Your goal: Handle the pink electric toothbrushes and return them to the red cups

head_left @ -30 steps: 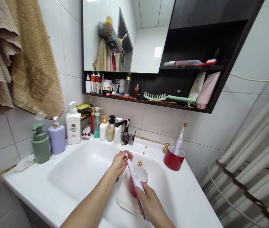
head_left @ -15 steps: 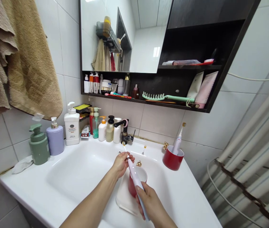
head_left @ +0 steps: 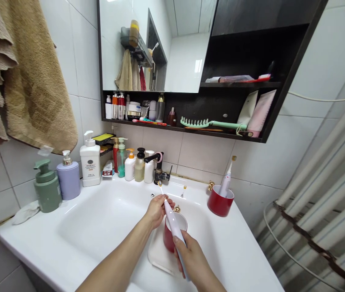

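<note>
My right hand [head_left: 192, 259] grips the white handle of an electric toothbrush [head_left: 172, 223], which slants up and away over the sink. My left hand [head_left: 157, 207] pinches the brush's neck near its head, just below the black faucet [head_left: 158, 168]. Behind the handle a red cup [head_left: 170, 235] with a white inside stands on a white tray [head_left: 160, 255] at the sink's right side.
A second red cup [head_left: 220, 200] holding another electric toothbrush stands at the back right of the white sink [head_left: 99, 219]. Pump bottles line the back and left rim, among them a green one [head_left: 47, 186]. Towels hang at left; a dark shelf with a green comb [head_left: 208, 123] is above.
Both hands keep their hold on the toothbrush. The view has shifted slightly to the right and down; the hands have barely moved.
</note>
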{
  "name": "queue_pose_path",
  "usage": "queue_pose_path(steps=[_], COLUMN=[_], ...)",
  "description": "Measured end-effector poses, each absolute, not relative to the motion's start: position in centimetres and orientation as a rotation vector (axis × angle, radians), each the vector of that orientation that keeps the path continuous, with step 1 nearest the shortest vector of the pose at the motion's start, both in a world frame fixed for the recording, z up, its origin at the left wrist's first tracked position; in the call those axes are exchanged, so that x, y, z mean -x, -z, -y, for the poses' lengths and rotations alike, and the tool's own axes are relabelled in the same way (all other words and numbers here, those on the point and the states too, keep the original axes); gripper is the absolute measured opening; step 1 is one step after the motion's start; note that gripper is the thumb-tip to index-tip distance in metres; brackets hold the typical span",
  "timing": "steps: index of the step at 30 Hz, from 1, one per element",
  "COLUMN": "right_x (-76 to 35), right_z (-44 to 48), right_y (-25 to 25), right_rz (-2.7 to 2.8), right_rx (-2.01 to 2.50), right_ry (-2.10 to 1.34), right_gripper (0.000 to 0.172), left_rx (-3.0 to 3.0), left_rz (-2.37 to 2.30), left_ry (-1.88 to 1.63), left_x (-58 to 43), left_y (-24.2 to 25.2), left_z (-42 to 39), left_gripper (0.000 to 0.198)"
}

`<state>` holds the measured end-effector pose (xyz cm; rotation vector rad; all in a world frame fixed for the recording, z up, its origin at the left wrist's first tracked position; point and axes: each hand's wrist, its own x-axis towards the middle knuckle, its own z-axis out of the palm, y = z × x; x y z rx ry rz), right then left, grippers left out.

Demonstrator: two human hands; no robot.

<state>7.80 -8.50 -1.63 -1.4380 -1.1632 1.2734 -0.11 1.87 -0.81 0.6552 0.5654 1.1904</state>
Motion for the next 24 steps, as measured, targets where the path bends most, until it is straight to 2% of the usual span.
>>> queue_pose_path(steps=[6,8,12,19,24], right_x=[-7.3,-7.3,-7.5,-6.8,-6.9], right_z=[9.1,9.0,8.7,9.3,8.8], right_y=[0.5,0.7,1.4,0.6,0.3], right_rz=[0.934,0.990,1.181,1.008,1.031], right_rx=[1.175,1.222,1.390,1.212,1.232], right_ry=[-1.562,-1.502,-1.162,-1.470,-1.348], right_gripper=[0.027,0.028,0.027,0.028,0.029], left_rx=[-0.649,-0.658,-0.706,-0.721,-0.838], left_rz=[-0.475,-0.455,-0.444,-0.488,-0.540], left_ry=[-1.168,-1.181,-1.205,-1.212,-1.144], left_x=[0.1,0.1,-0.2,-0.1,-0.1], left_y=[0.2,0.1,0.0,-0.3,-0.5], left_z=[-1.6,-1.5,-1.3,-1.0,-0.8], left_gripper=[0.005,0.005,0.007,0.008,0.014])
